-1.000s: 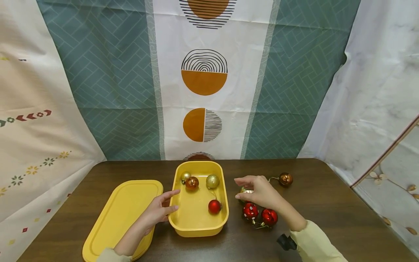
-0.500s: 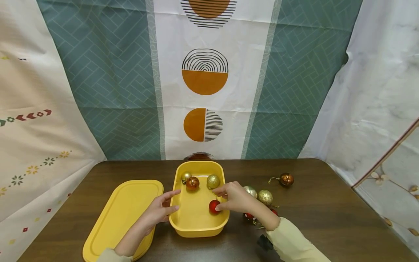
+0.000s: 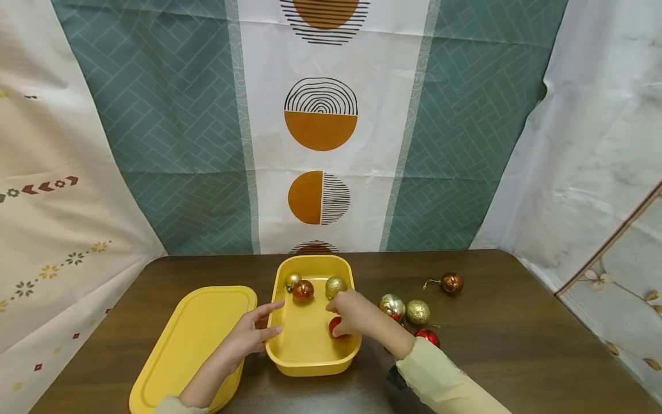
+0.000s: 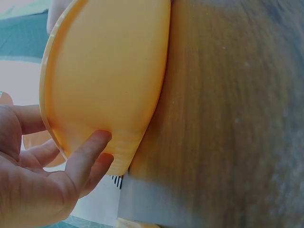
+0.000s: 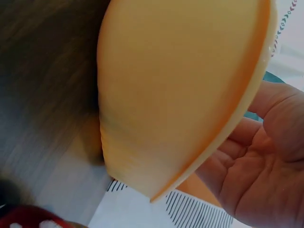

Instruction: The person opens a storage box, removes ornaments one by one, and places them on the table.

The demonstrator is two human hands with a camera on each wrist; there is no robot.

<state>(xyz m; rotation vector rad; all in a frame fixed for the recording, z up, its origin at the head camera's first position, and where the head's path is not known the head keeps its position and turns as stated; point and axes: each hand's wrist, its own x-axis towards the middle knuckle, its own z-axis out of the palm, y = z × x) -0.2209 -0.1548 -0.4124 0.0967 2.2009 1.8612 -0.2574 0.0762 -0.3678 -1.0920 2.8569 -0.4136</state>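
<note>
A yellow plastic box [image 3: 302, 345] stands mid-table. My left hand [image 3: 248, 332] grips its left wall; in the left wrist view, fingertips [image 4: 105, 136] press the outside while thumb and forefinger pass over the rim. My right hand [image 3: 354, 313] reaches over the right wall, fingers and thumb around a red Christmas ball [image 3: 333, 326] inside. That ball is partly covered in the head view and hidden behind the wall in the right wrist view. Also in the box are a glittery gold ball [image 3: 335, 286], a copper ball [image 3: 303, 291] and a small gold ball [image 3: 292, 280].
Left of the box lies a yellow lid [image 3: 191, 339]. To the right are a pale gold ball [image 3: 392, 306], a glittery gold ball [image 3: 418, 312], a red ball [image 3: 427, 337] and, farther back, a copper ball [image 3: 451, 283]. Patterned cloth hangs behind the table.
My right hand has moved left from above the balls on the table into the box, and has closed around the red Christmas ball. My left hand has stayed at the box wall.
</note>
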